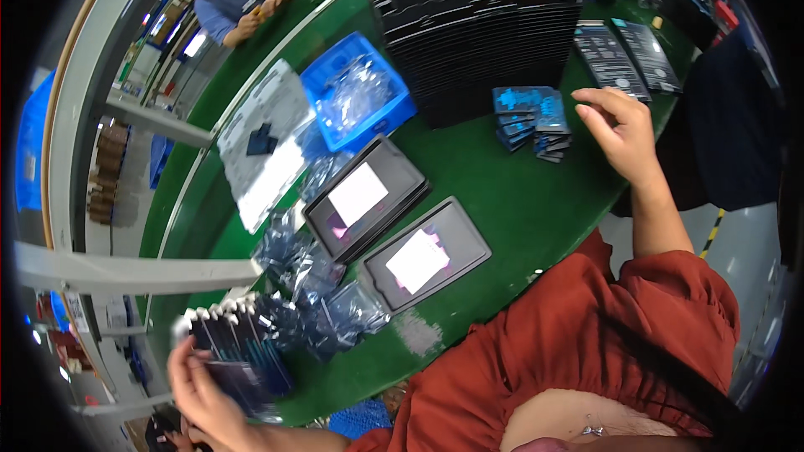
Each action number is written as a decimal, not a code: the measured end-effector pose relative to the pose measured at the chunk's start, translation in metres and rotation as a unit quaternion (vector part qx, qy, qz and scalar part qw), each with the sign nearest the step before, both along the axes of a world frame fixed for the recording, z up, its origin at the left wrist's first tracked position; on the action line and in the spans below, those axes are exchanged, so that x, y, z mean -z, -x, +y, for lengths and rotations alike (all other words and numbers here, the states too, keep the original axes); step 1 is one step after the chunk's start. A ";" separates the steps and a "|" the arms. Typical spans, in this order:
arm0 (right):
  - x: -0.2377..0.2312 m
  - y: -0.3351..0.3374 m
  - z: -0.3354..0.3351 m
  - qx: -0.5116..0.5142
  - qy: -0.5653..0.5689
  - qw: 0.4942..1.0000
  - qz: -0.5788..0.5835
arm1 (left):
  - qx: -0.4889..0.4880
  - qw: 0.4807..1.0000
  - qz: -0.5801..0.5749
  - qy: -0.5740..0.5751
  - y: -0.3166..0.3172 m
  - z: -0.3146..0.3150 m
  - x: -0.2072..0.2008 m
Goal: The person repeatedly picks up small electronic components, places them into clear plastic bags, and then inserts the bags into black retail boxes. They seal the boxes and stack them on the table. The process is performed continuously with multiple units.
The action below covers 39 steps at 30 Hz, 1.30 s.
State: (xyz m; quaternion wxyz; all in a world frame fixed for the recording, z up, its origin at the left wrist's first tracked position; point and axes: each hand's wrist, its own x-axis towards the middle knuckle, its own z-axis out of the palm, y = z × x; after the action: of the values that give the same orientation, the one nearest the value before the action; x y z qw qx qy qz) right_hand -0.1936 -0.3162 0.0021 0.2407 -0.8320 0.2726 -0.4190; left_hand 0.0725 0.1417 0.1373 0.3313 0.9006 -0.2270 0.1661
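At lower left of the frame, the left hand [203, 393] reaches in at a row of dark, flat packets [232, 333] on a green table [456, 169]; blur makes it impossible to tell whether it pinches one. At upper right, the right hand [626, 132] hangs empty, thumb and fingers loosely parted, beside a blue-and-black pile of packs [536, 110]. Clean handling likely means gripping one packet by its edge, neighbours undisturbed.

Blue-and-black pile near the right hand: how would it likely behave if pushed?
The pile would probably slide apart, since its flat pieces are stacked unevenly. Rolling seems unlikely, as they lie flat. Each piece may be light, looking small and thin.
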 end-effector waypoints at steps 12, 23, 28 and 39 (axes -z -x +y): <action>0.028 0.029 -0.067 0.283 0.048 0.893 0.347 | 0.039 0.983 -0.075 -0.164 -0.015 -0.074 0.104; 0.029 0.032 -0.063 0.180 -0.096 0.963 -0.176 | 0.150 0.983 -0.103 0.007 0.043 -0.089 0.079; -0.035 0.009 0.022 -0.016 0.172 0.977 -0.129 | 0.332 0.910 0.175 0.179 0.083 -0.138 0.087; -0.008 -0.061 0.125 -0.332 0.229 0.909 -0.103 | 0.341 0.771 0.350 0.409 0.085 -0.151 0.115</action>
State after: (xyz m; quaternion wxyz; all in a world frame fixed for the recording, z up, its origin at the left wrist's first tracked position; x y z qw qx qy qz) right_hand -0.1328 -0.1916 0.0106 0.1958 -0.8588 -0.1495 -0.4491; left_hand -0.0122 -0.0094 0.0219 0.7597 0.5396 -0.2982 -0.2069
